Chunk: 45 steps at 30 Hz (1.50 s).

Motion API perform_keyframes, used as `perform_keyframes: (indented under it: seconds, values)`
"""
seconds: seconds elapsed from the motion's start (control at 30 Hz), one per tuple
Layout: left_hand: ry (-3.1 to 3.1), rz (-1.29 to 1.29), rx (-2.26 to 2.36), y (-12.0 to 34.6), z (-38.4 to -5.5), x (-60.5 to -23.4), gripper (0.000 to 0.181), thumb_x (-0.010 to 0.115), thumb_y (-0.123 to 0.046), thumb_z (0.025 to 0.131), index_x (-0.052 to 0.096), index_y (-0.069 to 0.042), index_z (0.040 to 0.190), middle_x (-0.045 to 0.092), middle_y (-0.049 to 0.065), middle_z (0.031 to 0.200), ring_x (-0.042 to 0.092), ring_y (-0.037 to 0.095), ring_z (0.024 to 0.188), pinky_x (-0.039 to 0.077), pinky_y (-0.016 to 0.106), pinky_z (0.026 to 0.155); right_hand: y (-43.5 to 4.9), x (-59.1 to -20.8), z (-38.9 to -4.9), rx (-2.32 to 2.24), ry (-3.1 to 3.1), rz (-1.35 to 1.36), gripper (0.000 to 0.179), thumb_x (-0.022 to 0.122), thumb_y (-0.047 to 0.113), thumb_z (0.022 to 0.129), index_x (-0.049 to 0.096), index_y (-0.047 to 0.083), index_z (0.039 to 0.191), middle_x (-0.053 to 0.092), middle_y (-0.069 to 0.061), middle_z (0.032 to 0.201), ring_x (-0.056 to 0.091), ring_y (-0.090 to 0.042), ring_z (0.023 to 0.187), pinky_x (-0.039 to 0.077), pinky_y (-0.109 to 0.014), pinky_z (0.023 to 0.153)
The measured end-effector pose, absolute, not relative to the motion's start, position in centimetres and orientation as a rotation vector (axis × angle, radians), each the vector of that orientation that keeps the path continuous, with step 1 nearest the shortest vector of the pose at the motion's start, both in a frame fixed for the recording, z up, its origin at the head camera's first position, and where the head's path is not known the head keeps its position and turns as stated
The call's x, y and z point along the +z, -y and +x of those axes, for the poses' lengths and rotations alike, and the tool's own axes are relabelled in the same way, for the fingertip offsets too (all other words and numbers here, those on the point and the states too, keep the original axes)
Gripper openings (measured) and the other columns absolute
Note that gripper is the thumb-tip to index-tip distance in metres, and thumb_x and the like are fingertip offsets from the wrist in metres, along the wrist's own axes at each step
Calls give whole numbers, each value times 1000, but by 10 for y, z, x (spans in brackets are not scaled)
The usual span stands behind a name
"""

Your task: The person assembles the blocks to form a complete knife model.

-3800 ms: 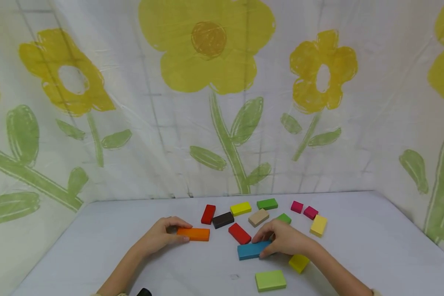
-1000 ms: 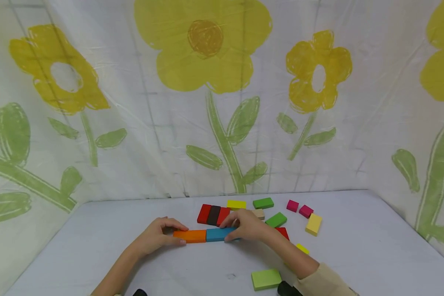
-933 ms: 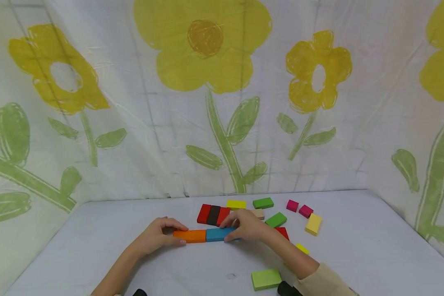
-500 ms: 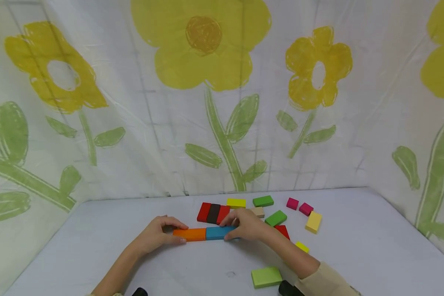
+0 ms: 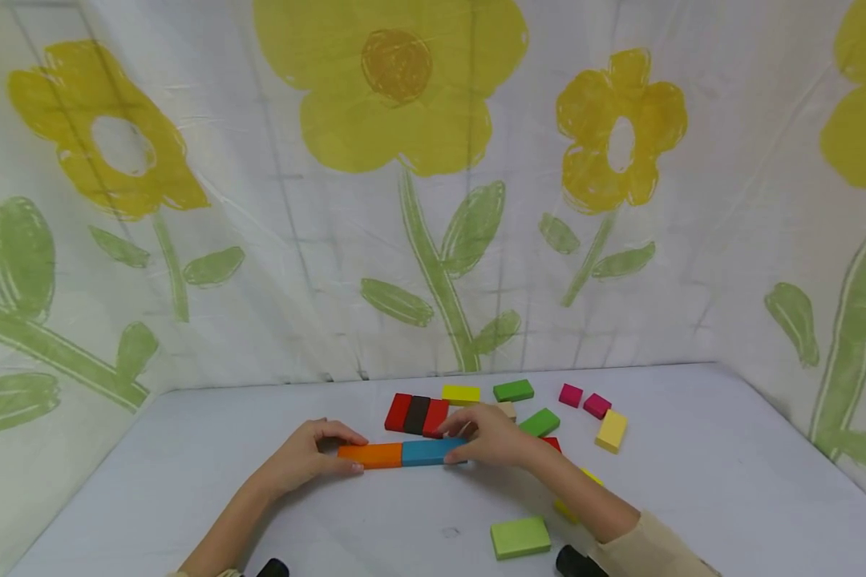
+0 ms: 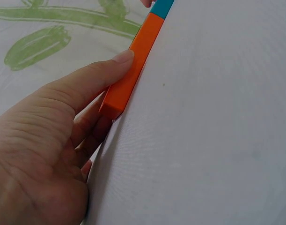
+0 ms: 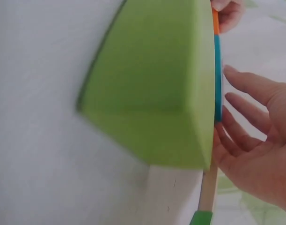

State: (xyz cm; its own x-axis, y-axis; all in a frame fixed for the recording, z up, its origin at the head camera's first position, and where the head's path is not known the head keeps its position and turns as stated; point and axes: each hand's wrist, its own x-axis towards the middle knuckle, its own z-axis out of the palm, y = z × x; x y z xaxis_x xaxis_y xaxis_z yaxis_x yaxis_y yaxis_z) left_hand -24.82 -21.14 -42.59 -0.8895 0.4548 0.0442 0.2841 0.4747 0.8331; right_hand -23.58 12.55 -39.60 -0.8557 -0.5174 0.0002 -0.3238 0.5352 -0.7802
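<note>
Two blocks end to end, a hand at each outer end.

The left hand (image 5: 306,455) pinches the orange block (image 5: 370,456) across its narrow width, thumb on the near side, fingers beyond, apparently to keep it steady against the blue block (image 5: 426,453), whose end meets it in a nearly straight line. The right hand (image 5: 492,435) has its fingers loosely parted about the blue block's far end, gripping nothing firmly; whether the thumb presses, I cannot tell. Both blocks lie flat on the surface (image 5: 375,529), just in front of a red block (image 5: 398,413), a dark block (image 5: 417,415) and a second red block (image 5: 436,417), set side by side. The lime block (image 5: 520,538) lies apart, nearer the person. No brand, label or writing can be read.
</note>
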Motion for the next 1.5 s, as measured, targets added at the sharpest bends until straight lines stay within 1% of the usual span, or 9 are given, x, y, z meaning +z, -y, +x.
perform_keyframes:
  seconds: [0.23, 0.5, 0.6, 0.7, 0.83, 0.97, 1.03, 1.2, 1.5]
  values:
    - [-2532, 671, 1383, 212, -248, -426, 27, 85, -18, 88, 81, -11, 113, 74, 6, 111, 56, 27, 109, 46, 44, 94, -144, -392, -229, -1292, -2522, -730, 42, 84, 11, 89, 72, -1, 127, 72, -15, 120, 66, -20, 104, 58, -22, 84]
    - [-2542, 668, 1370, 209, -247, -425, 27, 85, -19, 88, 81, -11, 113, 75, 5, 110, 56, 27, 109, 46, 44, 95, -167, -391, -218, -1371, -2465, -742, 44, 80, 12, 92, 68, -2, 132, 69, -18, 126, 65, -25, 109, 57, -21, 87]
    - [-2549, 662, 1363, 209, -247, -423, 27, 85, -19, 88, 81, -11, 113, 74, 5, 110, 56, 27, 109, 46, 44, 95, -174, -389, -211, -1383, -2438, -729, 43, 80, 12, 94, 68, -1, 132, 69, -17, 125, 66, -25, 108, 56, -20, 86]
    - [-2551, 660, 1359, 209, -246, -423, 27, 85, -19, 88, 81, -11, 113, 75, 5, 111, 56, 27, 109, 46, 44, 96, -183, -394, -209, -1391, -2400, -737, 40, 81, 16, 93, 70, 1, 128, 71, -12, 118, 66, -22, 102, 58, -22, 84]
    - [-2556, 657, 1356, 210, -246, -423, 27, 85, -19, 88, 81, -11, 113, 74, 5, 111, 57, 27, 109, 46, 44, 95, -203, -429, -221, -1412, -2307, -791, 35, 83, 27, 93, 74, 11, 123, 73, -3, 109, 68, -17, 94, 60, -25, 81]
    - [-2551, 651, 1357, 210, -246, -423, 27, 85, -19, 88, 81, -11, 113, 74, 5, 110, 56, 27, 109, 45, 44, 95, -220, -467, -232, -1384, -2223, -734, 34, 85, 37, 91, 76, 26, 121, 75, 0, 112, 72, -19, 97, 61, -28, 83]
    - [-2548, 645, 1357, 210, -247, -423, 27, 85, -19, 88, 81, -11, 113, 74, 5, 111, 56, 27, 109, 45, 44, 96, -225, -474, -230, -1354, -2193, -709, 34, 85, 37, 91, 77, 29, 122, 76, -1, 115, 72, -23, 99, 61, -30, 84]
    - [-2555, 628, 1352, 210, -246, -423, 27, 85, -19, 87, 81, -11, 113, 74, 4, 111, 56, 26, 109, 45, 44, 96, -227, -479, -222, -1339, -2091, -760, 35, 85, 34, 91, 78, 26, 124, 77, -4, 118, 73, -26, 99, 62, -31, 82]
    - [-2550, 621, 1360, 210, -246, -423, 28, 86, -20, 87, 81, -11, 113, 73, 5, 111, 56, 26, 109, 45, 44, 96, -226, -471, -211, -1317, -2060, -796, 38, 88, 30, 88, 78, 25, 124, 78, 0, 118, 71, -19, 99, 59, -26, 82]
